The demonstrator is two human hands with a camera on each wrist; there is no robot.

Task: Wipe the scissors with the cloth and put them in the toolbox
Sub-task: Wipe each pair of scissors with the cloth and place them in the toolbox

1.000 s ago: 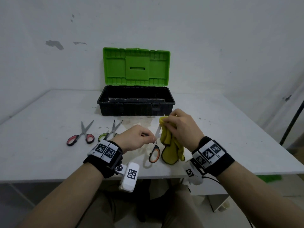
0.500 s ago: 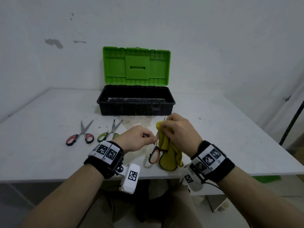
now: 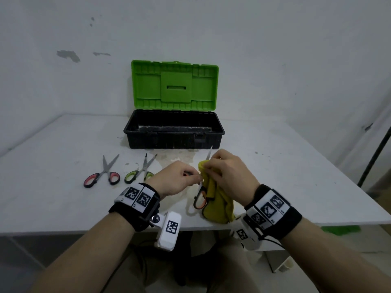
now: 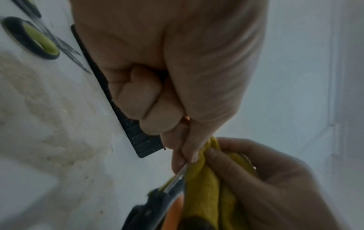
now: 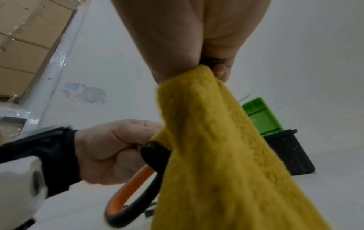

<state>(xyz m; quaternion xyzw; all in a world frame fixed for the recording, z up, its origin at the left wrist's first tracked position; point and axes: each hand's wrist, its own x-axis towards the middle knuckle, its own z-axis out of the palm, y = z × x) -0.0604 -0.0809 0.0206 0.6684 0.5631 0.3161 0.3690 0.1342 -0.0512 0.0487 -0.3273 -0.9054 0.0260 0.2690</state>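
Note:
My left hand [image 3: 179, 179] grips the orange-handled scissors [image 3: 200, 200] above the table's front edge, one handle loop hanging below the fist. The blade tip [image 3: 209, 152] pokes up past my right hand [image 3: 222, 172], which pinches the yellow cloth [image 3: 218, 205] around the blade. In the left wrist view my left hand [image 4: 183, 154] pinches the metal just above the dark handle [image 4: 157, 207], beside the cloth [image 4: 204, 186]. From the right wrist, the cloth [image 5: 216, 155] drapes down from my right hand [image 5: 212, 68] over the orange loop [image 5: 128, 196]. The black toolbox [image 3: 174, 130] stands open behind, green lid [image 3: 174, 84] raised.
Red-handled scissors [image 3: 101, 176] and green-handled scissors [image 3: 138, 173] lie on the white table [image 3: 53, 166] left of my hands. A stained patch [image 3: 179, 156] marks the table in front of the toolbox. A dark pole [image 3: 374, 157] leans at the right.
My right hand has slid the cloth down the blade toward the handles, so the blade tip now shows above it. The left hand keeps its grip in nearly the same place.

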